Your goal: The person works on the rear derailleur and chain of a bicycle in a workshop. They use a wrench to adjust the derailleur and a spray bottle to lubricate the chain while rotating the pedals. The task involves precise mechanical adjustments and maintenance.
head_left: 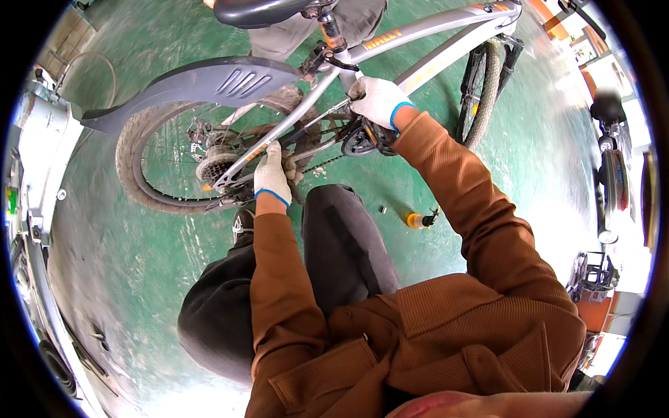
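A silver bicycle (380,38) with a grey rear mudguard (188,83) is in front of me. My left hand (273,177), in a white glove with blue cuff, has its fingers curled on the lower rear frame, beside the sprockets (214,167) and chain (326,162). My right hand (376,103), gloved alike, grips the frame near the seat tube, just above the crankset (359,143); its fingertips are partly hidden. The dirty rear tyre (131,167) is at the left, beneath the mudguard.
Another person's grey-trousered legs (348,21) are behind the bicycle. A small yellow bottle (417,221) and a small metal piece (382,210) are on the green floor. Scooter-like vehicles (613,195) line the right edge; metal equipment (52,153) and a hose (111,70) are at the left.
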`<state>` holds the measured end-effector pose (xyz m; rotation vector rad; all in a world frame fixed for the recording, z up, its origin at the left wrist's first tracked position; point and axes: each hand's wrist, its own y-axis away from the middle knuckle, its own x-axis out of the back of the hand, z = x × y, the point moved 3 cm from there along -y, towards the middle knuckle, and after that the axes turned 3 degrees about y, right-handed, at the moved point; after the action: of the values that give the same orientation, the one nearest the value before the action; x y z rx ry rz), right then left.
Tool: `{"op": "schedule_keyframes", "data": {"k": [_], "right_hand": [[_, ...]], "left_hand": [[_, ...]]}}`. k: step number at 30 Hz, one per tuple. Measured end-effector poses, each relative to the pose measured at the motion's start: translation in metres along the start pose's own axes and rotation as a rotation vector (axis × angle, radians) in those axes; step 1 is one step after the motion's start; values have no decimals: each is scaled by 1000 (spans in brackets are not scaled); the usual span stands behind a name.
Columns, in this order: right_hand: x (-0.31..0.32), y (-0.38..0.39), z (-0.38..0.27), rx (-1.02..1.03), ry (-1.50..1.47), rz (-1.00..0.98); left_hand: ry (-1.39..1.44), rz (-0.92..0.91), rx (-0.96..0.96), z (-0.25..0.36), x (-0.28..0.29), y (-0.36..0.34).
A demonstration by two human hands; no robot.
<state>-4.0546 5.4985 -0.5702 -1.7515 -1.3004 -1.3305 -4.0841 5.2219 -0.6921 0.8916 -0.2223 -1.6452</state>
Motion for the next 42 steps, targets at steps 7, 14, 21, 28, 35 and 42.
{"op": "schedule_keyframes", "data": {"k": [7, 14, 21, 28, 35, 42], "right_hand": [[7, -16, -1, 23, 120, -185], [2, -26, -12, -12, 386, -300], [-1, -28, -8, 24, 387, -334], [3, -27, -17, 71, 432, -317], [3, -26, -18, 86, 436, -323], [-3, -37, -6, 41, 395, -368]], "left_hand": [[-148, -8, -231, -17, 15, -18], [-90, -23, -184, -9, 14, -9], [-61, 21, -70, -8, 4, -17], [-149, 108, -100, -11, 2, -33], [-242, 159, 30, -12, 7, -40], [-149, 118, -11, -10, 3, -35]]}}
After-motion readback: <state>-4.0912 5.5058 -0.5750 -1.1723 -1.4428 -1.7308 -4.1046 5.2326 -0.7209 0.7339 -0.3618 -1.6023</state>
